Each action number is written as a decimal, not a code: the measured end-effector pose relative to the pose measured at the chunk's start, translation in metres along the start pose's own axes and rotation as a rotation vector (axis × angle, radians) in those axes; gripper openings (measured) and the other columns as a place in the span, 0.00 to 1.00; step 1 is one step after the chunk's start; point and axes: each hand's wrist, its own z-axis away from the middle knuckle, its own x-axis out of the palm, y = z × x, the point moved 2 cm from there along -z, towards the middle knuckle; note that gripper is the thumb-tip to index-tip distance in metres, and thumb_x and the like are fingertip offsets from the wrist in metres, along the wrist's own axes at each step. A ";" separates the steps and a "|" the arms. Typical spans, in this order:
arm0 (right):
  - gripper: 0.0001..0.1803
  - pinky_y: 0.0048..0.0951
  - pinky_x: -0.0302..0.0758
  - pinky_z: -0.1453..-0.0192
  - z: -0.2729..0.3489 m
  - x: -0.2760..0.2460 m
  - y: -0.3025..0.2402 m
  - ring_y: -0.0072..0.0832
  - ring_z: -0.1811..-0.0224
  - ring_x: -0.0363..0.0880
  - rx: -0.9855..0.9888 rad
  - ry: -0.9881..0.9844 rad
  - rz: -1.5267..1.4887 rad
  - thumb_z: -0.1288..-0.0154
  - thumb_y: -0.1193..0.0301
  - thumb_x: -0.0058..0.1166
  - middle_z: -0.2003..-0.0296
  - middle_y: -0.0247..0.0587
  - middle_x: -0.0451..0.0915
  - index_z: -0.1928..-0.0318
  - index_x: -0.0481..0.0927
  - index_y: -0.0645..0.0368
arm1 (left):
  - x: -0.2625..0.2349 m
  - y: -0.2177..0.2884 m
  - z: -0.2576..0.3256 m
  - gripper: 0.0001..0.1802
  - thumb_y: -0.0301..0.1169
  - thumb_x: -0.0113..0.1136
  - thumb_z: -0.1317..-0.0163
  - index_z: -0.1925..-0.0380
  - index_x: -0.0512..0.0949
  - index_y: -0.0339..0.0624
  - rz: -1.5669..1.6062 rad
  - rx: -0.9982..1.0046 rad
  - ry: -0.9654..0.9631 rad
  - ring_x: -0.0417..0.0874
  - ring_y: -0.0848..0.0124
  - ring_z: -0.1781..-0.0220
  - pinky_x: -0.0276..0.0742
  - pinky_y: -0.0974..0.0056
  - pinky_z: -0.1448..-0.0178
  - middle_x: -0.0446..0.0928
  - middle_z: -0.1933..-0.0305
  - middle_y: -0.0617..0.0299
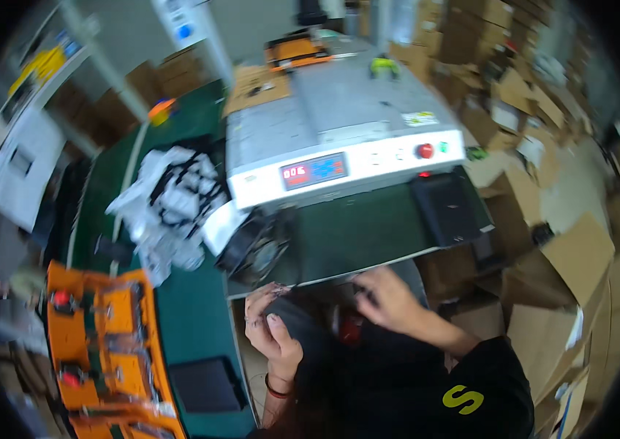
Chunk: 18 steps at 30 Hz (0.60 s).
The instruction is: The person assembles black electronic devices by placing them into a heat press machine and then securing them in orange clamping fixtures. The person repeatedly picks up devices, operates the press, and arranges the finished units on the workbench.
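Note:
My left hand [273, 333] is raised at the near edge of the green table. Its fingers are curled in toward the thumb, and a small, thin dark bit shows at the fingertips, too small to name. To its right is my right hand [392, 304], blurred, fingers bent around something small and dark that I cannot make out. The two hands are apart. Just beyond the left hand, a dark container or bag [255, 249] with a clear, shiny part lies at the table's edge. A red object [350, 328] shows low between my hands, partly hidden.
A grey machine [346, 95] with a lit front panel stands ahead on the green table [357, 230]. A black flat case [449, 208] lies before it. Left are a plastic bag of black and white parts [178, 194], an orange fixture [109, 344] and a black slab [208, 384]. Cardboard boxes [566, 293] crowd the right.

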 end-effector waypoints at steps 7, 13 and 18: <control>0.28 0.35 0.73 0.61 0.099 -0.183 0.014 0.41 0.62 0.72 0.533 0.528 0.632 0.53 0.90 0.50 0.58 0.51 0.72 0.46 0.68 0.68 | 0.145 -0.034 -0.022 0.11 0.24 0.48 0.37 0.56 0.74 0.32 -0.027 0.070 -0.498 0.74 0.52 0.49 0.66 0.55 0.42 0.76 0.56 0.48; 0.21 0.33 0.73 0.60 0.205 -0.305 0.002 0.43 0.61 0.73 0.510 0.537 1.450 0.48 0.87 0.47 0.57 0.53 0.69 0.51 0.71 0.65 | 0.174 -0.059 -0.014 0.12 0.25 0.46 0.35 0.55 0.74 0.31 -0.129 0.110 -0.627 0.71 0.53 0.45 0.62 0.54 0.39 0.73 0.50 0.48; 0.11 0.30 0.74 0.61 0.307 -0.422 0.080 0.37 0.65 0.78 1.042 1.122 0.645 0.38 0.76 0.47 0.67 0.47 0.76 0.55 0.73 0.66 | 0.175 -0.064 -0.013 0.12 0.26 0.46 0.35 0.56 0.74 0.30 -0.133 0.018 -0.594 0.71 0.54 0.45 0.63 0.54 0.39 0.74 0.51 0.48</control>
